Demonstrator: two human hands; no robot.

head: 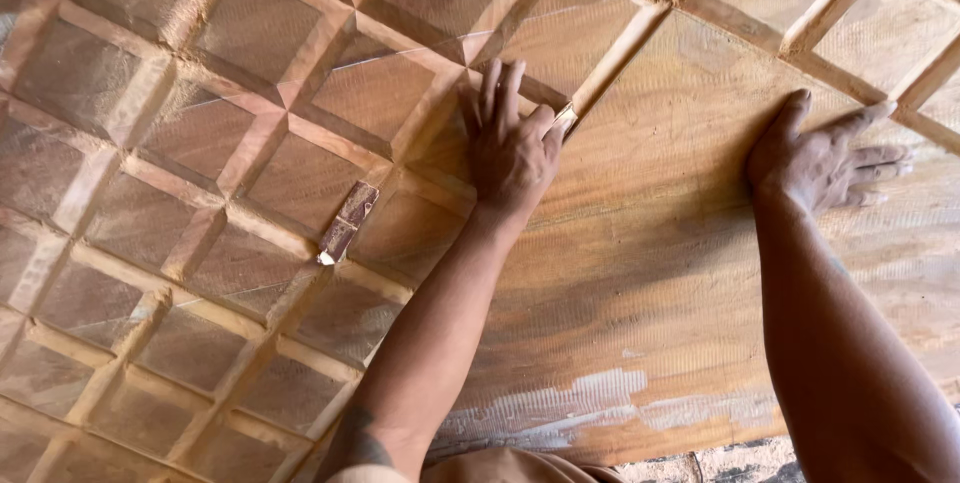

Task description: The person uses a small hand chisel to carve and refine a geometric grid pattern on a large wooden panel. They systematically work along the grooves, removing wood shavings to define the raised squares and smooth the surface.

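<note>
Two bare hands are flat on a big carved wooden panel (pixel 660 273), and that panel is my landmark for everything else. Left hand (pixel 512 148) sits near the panel's middle, right where the raised strip grid stops and the plain smooth stretch begins. Its fingers are laid out long and close together, palm pressed down, and a small pale block (pixel 566 119) (sanding block maybe, hard to tell) pokes out under the thumb side, so it looks pinned under the hand rather than pinched. Right hand (pixel 822 158) is further out on the panel's smooth part, fingers spread wide and flat, gripping nothing.

Container-wise, the closest thing is the grid of square recesses (pixel 250 28) framed by raised wooden strips, covering the panel's left and upper parts. They hold nothing except one: a short brown scrap of wood (pixel 345 223) lies loose, tilted across a strip just left of the left hand, well apart from the right.

Edges: the panel's near edge runs along the bottom, with a whitish scuffed patch (pixel 570 403) on it. Between the two hands the smooth wood is open, with plenty of sliding room. Strips crowd the left hand's fingertips.
</note>
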